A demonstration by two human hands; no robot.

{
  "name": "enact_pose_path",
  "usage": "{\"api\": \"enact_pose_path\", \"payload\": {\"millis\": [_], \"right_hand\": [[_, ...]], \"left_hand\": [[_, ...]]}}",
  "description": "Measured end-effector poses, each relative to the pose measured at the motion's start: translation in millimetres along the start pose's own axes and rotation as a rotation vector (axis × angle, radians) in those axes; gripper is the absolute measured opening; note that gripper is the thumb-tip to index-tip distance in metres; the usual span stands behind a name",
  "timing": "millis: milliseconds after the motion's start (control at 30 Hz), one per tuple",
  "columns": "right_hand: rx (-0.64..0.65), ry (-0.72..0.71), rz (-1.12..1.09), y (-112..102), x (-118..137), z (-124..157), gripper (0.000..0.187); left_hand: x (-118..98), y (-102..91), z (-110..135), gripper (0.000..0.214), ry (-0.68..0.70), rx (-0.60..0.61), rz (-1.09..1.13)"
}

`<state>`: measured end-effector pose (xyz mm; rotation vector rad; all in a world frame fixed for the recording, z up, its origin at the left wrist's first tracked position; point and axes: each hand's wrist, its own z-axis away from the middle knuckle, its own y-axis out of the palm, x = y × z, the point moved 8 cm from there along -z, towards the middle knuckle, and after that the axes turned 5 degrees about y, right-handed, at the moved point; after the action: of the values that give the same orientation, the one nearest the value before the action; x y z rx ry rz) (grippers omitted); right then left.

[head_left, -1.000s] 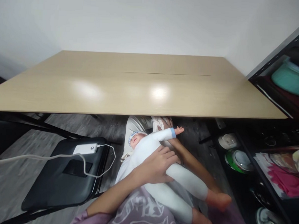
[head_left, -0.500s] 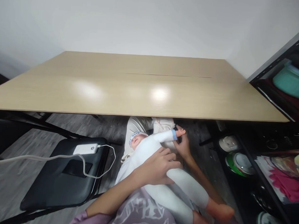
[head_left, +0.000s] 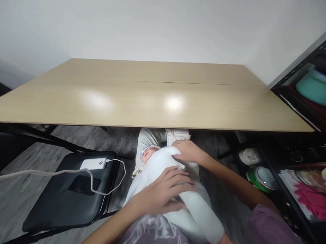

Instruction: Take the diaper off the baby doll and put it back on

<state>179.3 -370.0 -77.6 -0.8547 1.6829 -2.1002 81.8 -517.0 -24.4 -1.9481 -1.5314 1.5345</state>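
Observation:
A baby doll [head_left: 161, 165] in a white sleepsuit and cap lies on my lap, head toward the table, legs toward me. My left hand [head_left: 164, 192] rests flat on the doll's belly with the fingers spread. My right hand [head_left: 187, 152] lies over the doll's far arm and shoulder, folding that arm across the chest; its fingers curl around the sleeve. A beige cloth [head_left: 148, 137] lies under the doll's head.
A long light-wood table [head_left: 153, 96] stretches across just beyond my knees. A black folding chair [head_left: 68, 191] at left carries a white power bank [head_left: 93, 164] with cables. Black shelving [head_left: 299, 149] at right holds bowls, a teal pot and pink cloth.
My right hand came out from under the doll and moved up over its raised arm, which now lies folded down on the chest. My left hand stayed on the belly.

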Motion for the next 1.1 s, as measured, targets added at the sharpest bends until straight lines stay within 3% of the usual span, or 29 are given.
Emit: {"api": "enact_pose_path", "payload": {"millis": [100,200,267,333,433,600,700,833,967,1100], "right_hand": [[-0.04,-0.064,0.019,-10,22,-12,0.022],[-0.186,-0.087,-0.084,-28,39,-3,0.021],[-0.281,-0.072,-0.237,-41,43,10,0.023],[-0.372,-0.034,-0.407,-52,41,24,0.029],[-0.502,0.05,-0.557,-68,28,48,0.035],[-0.678,0.233,-0.401,-105,-12,83,0.033],[-0.692,0.335,-0.22,-125,-46,88,0.029],[-0.636,0.416,-0.08,-132,-94,69,0.024],[-0.622,0.443,-0.007,-120,-131,49,0.03],[-0.677,0.366,0.048,-102,-146,48,0.044]], "left_hand": [[8,-10.6,66,0.032,-0.184,-0.323,0.036],[39,-14.8,168,0.021,-0.71,-0.779,-0.03],[55,-4.9,218,0.04,-0.999,-0.89,0.08],[64,-1.1,230,0.056,-1.1,-0.843,0.265],[65,-25.2,198,0.063,-1.021,-0.627,0.327],[76,-92.9,113,0.066,-0.914,-0.354,-0.002],[100,-127.1,61,0.064,-0.824,-0.279,-0.137],[147,-165.0,8,0.064,-0.716,-0.185,-0.227],[187,-193.0,-12,0.064,-0.69,-0.084,-0.31],[207,-210.0,-1,0.063,-0.661,-0.078,-0.44]]}}
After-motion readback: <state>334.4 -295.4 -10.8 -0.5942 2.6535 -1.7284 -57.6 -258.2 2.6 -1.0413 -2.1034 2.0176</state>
